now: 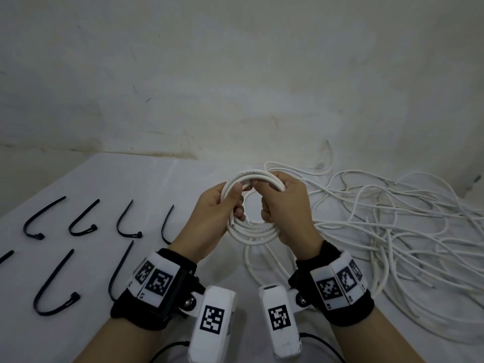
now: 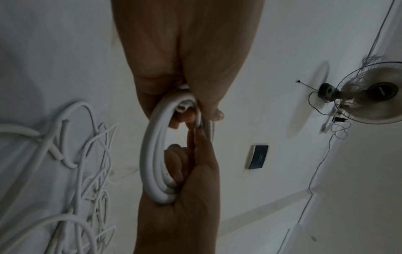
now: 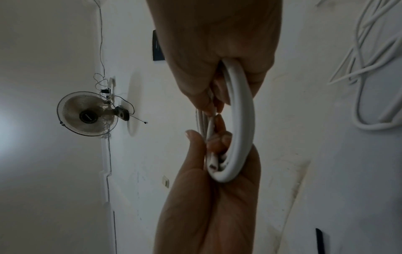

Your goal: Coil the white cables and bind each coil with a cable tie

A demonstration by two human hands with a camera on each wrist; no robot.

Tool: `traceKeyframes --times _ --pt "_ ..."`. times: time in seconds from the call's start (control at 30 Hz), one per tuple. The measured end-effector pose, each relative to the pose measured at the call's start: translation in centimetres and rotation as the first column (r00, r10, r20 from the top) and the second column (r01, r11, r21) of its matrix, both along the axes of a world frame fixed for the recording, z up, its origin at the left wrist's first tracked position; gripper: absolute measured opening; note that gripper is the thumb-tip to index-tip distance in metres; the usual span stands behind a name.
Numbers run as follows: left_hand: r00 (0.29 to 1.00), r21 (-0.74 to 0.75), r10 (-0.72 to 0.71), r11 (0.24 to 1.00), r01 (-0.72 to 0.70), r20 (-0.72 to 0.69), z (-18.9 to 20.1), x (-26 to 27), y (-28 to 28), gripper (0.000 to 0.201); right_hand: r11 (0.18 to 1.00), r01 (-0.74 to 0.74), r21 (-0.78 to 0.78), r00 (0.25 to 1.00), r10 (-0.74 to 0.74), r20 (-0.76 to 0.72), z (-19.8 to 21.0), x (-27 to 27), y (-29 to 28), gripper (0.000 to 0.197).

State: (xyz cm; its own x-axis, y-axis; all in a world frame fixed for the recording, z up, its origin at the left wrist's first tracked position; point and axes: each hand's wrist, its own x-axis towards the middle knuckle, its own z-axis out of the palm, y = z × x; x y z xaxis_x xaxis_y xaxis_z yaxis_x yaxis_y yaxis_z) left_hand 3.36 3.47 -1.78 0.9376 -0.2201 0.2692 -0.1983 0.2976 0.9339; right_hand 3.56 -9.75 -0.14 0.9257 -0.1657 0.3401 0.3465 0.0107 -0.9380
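Hiding coil [image 1: 252, 226] sides, perhaps: hands' grip.

Left hand [image 1: 220, 210] and right hand [image 1: 285, 205] hide sides of coiled white round cable [image 1: 255, 229]. Left wrist band covers lower part of one black plastic cable tie [image 1: 119, 268]; another tie [image 1: 5, 256] cut by left edge. Print on cable too small to read.

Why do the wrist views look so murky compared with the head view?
Head view: evenly lit, coil sharp, edges bowed by the wide lens. Left wrist view: left hand dark against the bright wall. Right wrist view: same backlighting, right hand shadowed, soft.
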Motion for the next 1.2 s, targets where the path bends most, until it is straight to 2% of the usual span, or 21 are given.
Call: traceKeyframes --times 0.1,0.17,0.37,0.43,0.5,0.6,0.7,0.83,0.97,1.03,1.2 --pt "0.996 -0.084 -0.087 0.993 0.086 -0.01 0.4 -0.1 0.5 0.024 0.997 -0.007 0.079 1.0 0.007 0.004 0.2 0.0 0.0 0.018" --pt "0.996 -0.09 -0.092 0.992 0.093 0.016 0.6 -0.1 0.5 0.026 0.995 -0.015 0.103 1.0 0.014 0.01 0.2 0.0 -0.1 0.015" --pt "0.986 0.055 0.037 0.997 -0.047 0.16 0.6 -0.2 0.2 0.031 0.999 -0.008 0.032 0.999 0.007 0.035 0.0 -0.2 -0.2 0.02" --pt "0.98 0.104 0.075 0.99 -0.096 0.187 0.4 0.1 0.5 0.032 0.998 -0.041 -0.046 0.999 0.042 0.021 0.2 -0.4 -0.1 0.015" --pt "0.973 0.138 0.106 0.981 -0.135 0.204 0.3 0.4 0.9 0.032 0.993 -0.102 -0.06 0.994 0.1 -0.035 0.8 -0.6 0.2 0.008" --pt "0.967 0.171 0.126 0.971 -0.166 0.223 0.2 0.6 1.0 0.03 0.987 -0.073 -0.144 0.993 0.058 -0.102 1.7 -0.2 0.4 0.033" --pt "0.965 0.188 0.125 0.967 -0.17 0.231 0.3 0.5 0.9 0.029 0.977 -0.043 -0.207 0.988 0.011 -0.153 1.8 0.4 0.4 0.042" --pt "0.976 0.163 0.092 0.979 -0.126 0.2 0.3 0.5 1.0 0.03 0.996 -0.047 -0.078 0.984 0.033 -0.176 0.8 0.5 0.4 0.038" --pt "0.996 0.014 -0.01 1.0 0.009 0.089 0.4 0.2 0.9 0.031 0.988 -0.068 0.138 0.984 0.09 -0.156 0.1 0.3 0.4 0.037" --pt "0.998 -0.017 -0.022 1.0 0.023 0.05 0.6 0.1 0.9 0.03 0.989 -0.038 0.143 0.989 0.058 -0.138 0.0 0.2 0.4 0.038" --pt "0.997 0.042 0.068 0.997 -0.069 0.031 0.4 0.7 1.6 0.022 0.987 -0.01 0.159 0.994 0.027 -0.105 0.1 0.1 0.0 0.039"
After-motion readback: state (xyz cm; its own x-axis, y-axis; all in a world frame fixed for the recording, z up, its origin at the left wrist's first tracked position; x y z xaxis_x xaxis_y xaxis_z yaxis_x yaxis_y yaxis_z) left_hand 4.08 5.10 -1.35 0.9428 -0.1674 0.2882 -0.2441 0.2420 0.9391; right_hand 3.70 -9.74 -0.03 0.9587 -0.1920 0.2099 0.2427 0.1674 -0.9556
